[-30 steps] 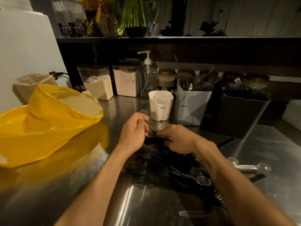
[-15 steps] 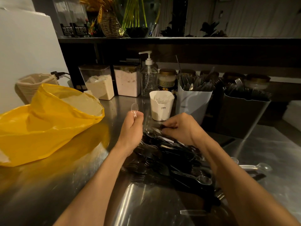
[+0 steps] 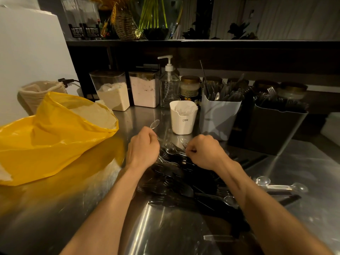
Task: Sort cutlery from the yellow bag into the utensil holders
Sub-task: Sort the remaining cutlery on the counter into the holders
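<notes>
Cutlery lay in a loose heap of black and clear plastic pieces on the steel table, between the person's forearms and just under both hands, its handles pointing every which way. The yellow bag slumped open well to the left of it. The left hand was closed in a fist around the handle of a clear plastic spoon, whose bowl stood up out of the fist and leaned away toward the holders. The white holder stood just beyond and to the right of that spoon, the grey holder next along and the dark holder farthest right, so the left hand probably had only a short reach forward and rightward to drop the spoon in handle first. The right hand sat at the heap's far edge with fingers curled down beside a clear fork; whether it actually pinched a piece could not be told.
</notes>
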Motion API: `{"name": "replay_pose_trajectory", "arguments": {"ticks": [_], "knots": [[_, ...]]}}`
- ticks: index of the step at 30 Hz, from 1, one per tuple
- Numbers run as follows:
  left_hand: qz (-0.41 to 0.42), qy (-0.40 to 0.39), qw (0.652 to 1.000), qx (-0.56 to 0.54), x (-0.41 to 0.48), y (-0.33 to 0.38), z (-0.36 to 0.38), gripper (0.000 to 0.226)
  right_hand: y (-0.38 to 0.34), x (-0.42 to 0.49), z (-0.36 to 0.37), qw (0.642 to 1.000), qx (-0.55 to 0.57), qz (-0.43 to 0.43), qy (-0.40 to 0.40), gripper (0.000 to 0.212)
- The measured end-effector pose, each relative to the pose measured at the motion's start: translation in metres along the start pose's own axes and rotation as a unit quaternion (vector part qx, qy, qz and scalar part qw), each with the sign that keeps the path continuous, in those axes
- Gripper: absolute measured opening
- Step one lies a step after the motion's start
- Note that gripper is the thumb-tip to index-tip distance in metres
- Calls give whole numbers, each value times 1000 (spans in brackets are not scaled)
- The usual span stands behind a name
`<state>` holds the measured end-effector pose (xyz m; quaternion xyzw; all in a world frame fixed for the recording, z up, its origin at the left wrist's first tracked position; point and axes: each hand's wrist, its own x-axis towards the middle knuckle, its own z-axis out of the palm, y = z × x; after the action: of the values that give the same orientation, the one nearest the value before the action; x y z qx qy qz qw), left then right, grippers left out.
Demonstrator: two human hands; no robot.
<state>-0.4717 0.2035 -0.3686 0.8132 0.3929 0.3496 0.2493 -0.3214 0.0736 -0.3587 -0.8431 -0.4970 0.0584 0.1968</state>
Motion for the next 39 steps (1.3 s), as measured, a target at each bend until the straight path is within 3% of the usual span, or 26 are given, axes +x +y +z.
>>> {"name": "replay_pose_trajectory", "arguments": {"ticks": [1,6,13,22,28,30,33,34,36,39], "knots": [[-14,-6,999,35,1,-2,-3,15,1,1,-1,1000,-4,7,6,18],[-67,-69,982,160,0,-1,-8,54,4,5,-10,999,-15,43,8,7],[-64,-120,980,142,4,-10,-2,42,14,4,-17,992,7,124,3,22],[-60,0,998,15,7,-14,3,23,27,6,-3,990,33,137,0,11],[-76,33,989,-120,6,-8,0,28,23,4,-10,986,56,155,-2,13],[-92,35,974,-203,5,-2,-1,27,14,3,-15,991,50,120,35,21],[-117,10,915,-386,4,8,-3,27,-5,2,-23,975,219,36,22,4],[-118,-2,896,-429,3,10,-2,27,-14,0,-25,966,259,7,2,7],[-121,-26,869,-480,1,16,-3,25,-28,-5,-20,951,302,-46,-48,10],[-137,-40,851,-505,-4,23,1,19,-44,-12,-8,960,259,-80,-77,13]]}}
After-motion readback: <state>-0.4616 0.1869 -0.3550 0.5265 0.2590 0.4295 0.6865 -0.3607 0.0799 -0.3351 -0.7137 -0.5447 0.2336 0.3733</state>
